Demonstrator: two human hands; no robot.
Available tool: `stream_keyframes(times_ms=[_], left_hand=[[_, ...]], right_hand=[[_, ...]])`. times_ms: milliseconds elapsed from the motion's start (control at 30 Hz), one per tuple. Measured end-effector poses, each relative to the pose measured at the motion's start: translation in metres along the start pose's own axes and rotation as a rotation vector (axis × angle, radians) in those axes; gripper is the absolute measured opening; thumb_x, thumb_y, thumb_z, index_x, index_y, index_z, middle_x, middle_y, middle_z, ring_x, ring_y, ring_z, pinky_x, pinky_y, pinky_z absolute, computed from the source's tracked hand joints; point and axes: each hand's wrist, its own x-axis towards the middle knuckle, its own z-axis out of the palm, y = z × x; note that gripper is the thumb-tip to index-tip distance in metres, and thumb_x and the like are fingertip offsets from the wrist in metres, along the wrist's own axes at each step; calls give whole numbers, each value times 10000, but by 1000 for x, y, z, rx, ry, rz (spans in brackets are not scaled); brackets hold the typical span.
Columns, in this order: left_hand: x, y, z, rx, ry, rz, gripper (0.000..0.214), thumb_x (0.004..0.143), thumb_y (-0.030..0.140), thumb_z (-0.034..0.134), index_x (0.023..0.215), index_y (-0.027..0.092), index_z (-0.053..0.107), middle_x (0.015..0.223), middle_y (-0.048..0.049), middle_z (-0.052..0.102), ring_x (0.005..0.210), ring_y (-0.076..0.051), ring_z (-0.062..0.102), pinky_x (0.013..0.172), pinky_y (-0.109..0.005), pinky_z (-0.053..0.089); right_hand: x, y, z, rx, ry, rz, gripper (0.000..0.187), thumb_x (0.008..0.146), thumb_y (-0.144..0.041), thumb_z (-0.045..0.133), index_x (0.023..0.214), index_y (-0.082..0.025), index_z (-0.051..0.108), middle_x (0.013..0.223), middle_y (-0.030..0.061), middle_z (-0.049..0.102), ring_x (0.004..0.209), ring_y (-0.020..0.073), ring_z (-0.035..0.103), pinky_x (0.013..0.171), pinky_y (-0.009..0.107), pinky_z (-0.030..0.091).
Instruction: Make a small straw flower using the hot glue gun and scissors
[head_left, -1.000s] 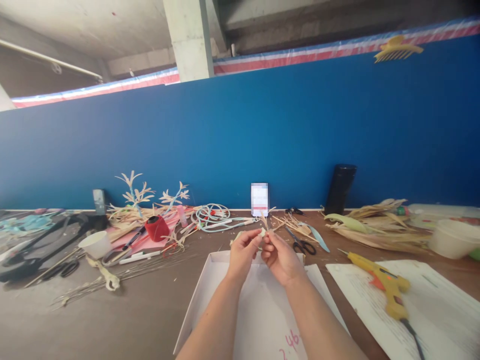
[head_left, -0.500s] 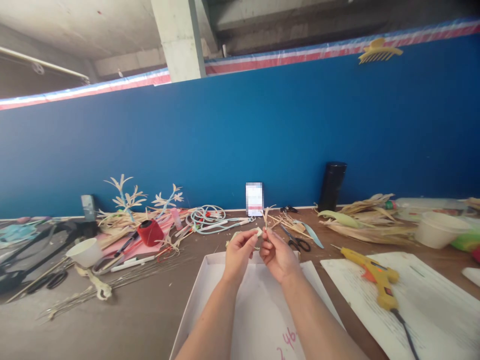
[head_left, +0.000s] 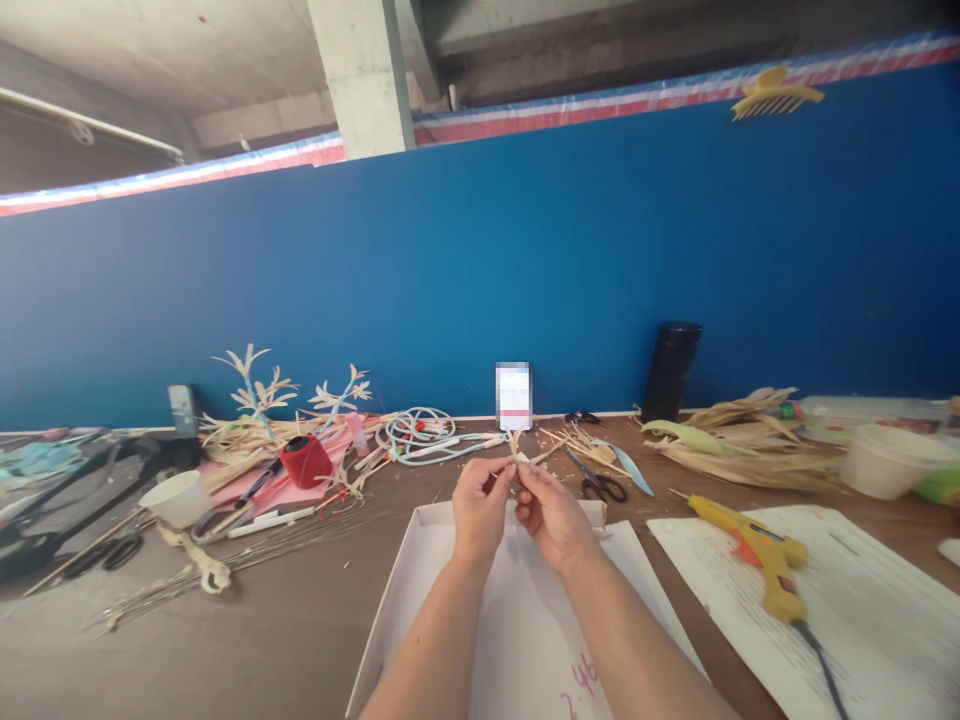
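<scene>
Above the far edge of a white box lid point(head_left: 517, 640), my left hand point(head_left: 480, 505) and my right hand point(head_left: 553, 512) meet at the fingertips. Both are closed in a pinch on a small piece of pale dried husk point(head_left: 516, 440), its thin strips sticking up and out to the right. Most of the piece is hidden by the fingers. Just beyond the hands a phone point(head_left: 514, 397) leans against the blue panel. Black-handled scissors point(head_left: 602, 486) lie right of my right hand.
A yellow glue gun point(head_left: 772, 560) rests on printed paper point(head_left: 862, 590) at right. Dried husks point(head_left: 739, 450), a black bottle point(head_left: 670, 372) and a white bowl point(head_left: 889, 462) stand behind. At left are husk flowers point(head_left: 264, 395), red thread point(head_left: 306, 462), a white cup point(head_left: 178, 500) and wires point(head_left: 247, 570).
My hands, a little apart before, now touch at the fingertips. The pale bit in my left hand and the husk strip in my right have come together. The view has shifted slightly.
</scene>
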Motion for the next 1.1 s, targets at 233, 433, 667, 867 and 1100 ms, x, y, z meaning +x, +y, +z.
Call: stream_keyframes(times_ms=[233,433,667,867,1100], left_hand=[[-3,-1,-4,323,-26,262,164,847,203,516,920,206,663,868,-42,635,809,-142,576,732,-264,461],[-1,0,-9,512,14,400,151,856,180,495,915,189,634,857,-51,632,841,-163,557,764,-286,450],[-1,3,-8,527,-1,409,136,866,170,463,884,184,596,842,-54,602,831,-169,538,753,-289,435],[-2,-4,-6,391,60,267,112,883,211,431,878,177,538,834,-53,599,791,-162,560,724,-289,440],[4,-17,-9,181,216,4,169,876,288,435,919,175,553,863,-57,618,756,-154,591,676,-276,472]], right_hand=[[3,4,-3,-75,17,-38,222,595,-302,792,759,-188,697,682,-23,579,514,43,408,402,141,313],[2,4,-1,-108,-44,-18,285,588,-270,794,851,-190,719,603,-27,525,526,57,388,422,153,295],[2,6,0,-169,-15,-58,278,582,-313,790,828,-206,715,560,-44,512,497,48,379,425,165,271],[4,3,-2,-154,73,-93,305,563,-299,794,845,-219,712,780,1,637,516,40,400,402,143,296],[7,-4,-9,-43,132,-145,278,558,-268,798,814,-211,707,789,-2,615,509,27,400,371,120,300]])
